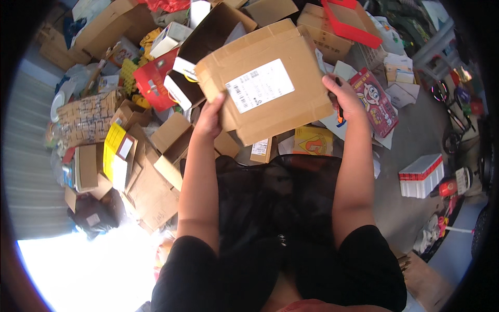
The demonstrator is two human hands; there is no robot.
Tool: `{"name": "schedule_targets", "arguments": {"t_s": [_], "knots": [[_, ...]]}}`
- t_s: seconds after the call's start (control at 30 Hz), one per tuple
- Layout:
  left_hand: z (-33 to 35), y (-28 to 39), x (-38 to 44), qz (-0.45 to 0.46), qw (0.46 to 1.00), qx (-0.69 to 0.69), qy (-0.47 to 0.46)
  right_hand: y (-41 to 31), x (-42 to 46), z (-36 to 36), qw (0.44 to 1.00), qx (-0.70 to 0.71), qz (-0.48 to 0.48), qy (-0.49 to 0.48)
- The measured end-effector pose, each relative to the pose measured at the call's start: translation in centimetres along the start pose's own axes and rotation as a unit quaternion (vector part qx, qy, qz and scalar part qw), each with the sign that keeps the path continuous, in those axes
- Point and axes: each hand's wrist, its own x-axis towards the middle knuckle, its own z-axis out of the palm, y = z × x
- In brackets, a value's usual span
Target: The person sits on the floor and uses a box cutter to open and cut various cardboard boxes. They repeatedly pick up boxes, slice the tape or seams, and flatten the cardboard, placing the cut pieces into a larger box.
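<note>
A flattened cardboard box [296, 89] with a white printed label [260, 85] is held up between my two hands. My left hand [210, 117] grips its left edge, the thumb on the front face. At the box's right edge is my right hand [345, 95], which also holds a dark-handled tool with an orange part, perhaps a utility knife; the fingers hide most of it. Just right of that hand lies a pink cartoon-printed package [375, 102]. Below the held box are a small labelled carton [261, 151] and a yellow printed box [313, 141].
Open cardboard boxes [171, 136], a red box [158, 80] and a yellow-and-white carton [117, 156] crowd the left. A red box lid [353, 21] lies on a carton at the top. A white box with a red band [421, 175] stands on the grey floor [413, 144] at right.
</note>
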Motion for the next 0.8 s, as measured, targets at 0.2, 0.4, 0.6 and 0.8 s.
{"name": "schedule_targets", "arguments": {"t_s": [0.2,0.4,0.6,0.8], "knots": [[3.0,-1.3,0.7,-0.139,0.97,-0.189,0.063,0.7,1.3,3.0,0.929,0.086,-0.166,0.321],[6.3,-1.5,-0.1,-0.137,0.953,-0.263,0.057,-0.9,-2.5,7.9,0.993,-0.083,-0.079,0.006],[6.7,-2.2,0.2,-0.056,0.974,-0.208,0.066,2.0,-2.7,13.7,0.954,-0.208,-0.191,-0.097],[6.9,-1.1,0.1,-0.077,0.954,-0.263,0.124,0.5,-4.7,15.0,0.909,-0.349,-0.227,-0.038]]}}
